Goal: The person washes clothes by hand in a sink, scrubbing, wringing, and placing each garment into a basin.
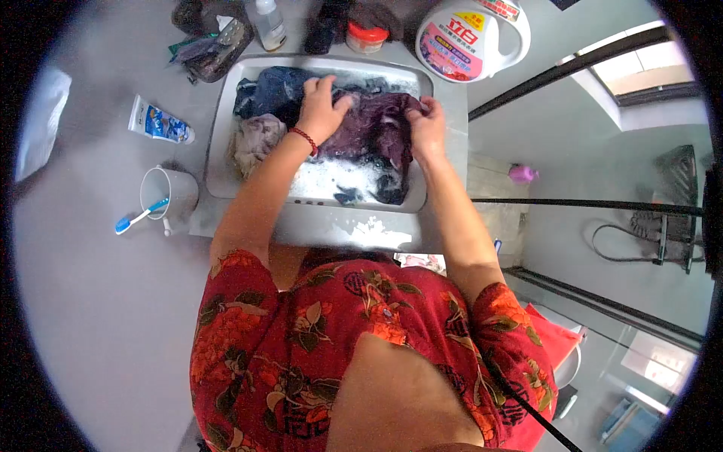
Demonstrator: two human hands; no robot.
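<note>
A rectangular sink [218, 162] holds foamy water and wet laundry. My left hand [322, 113], with a red bead bracelet at the wrist, lies over the laundry with its fingers apart, between a dark blue cloth [273, 89] and a dark purple cloth [369, 124]. At the sink's right side my right hand [427, 128] pinches the purple cloth's upper right edge. A pale bunched cloth [258, 139] sits at the sink's left, partly beside my left forearm. Dark cloth also shows in the suds at the lower right.
Behind the sink stand a detergent jug [463, 41], a red-lidded jar [366, 36], a clear bottle [269, 26] and a dark basket [226, 53]. To the left are a tube [160, 124] and a white cup [181, 192] with a toothbrush [139, 217]. Glass panels rise at the right.
</note>
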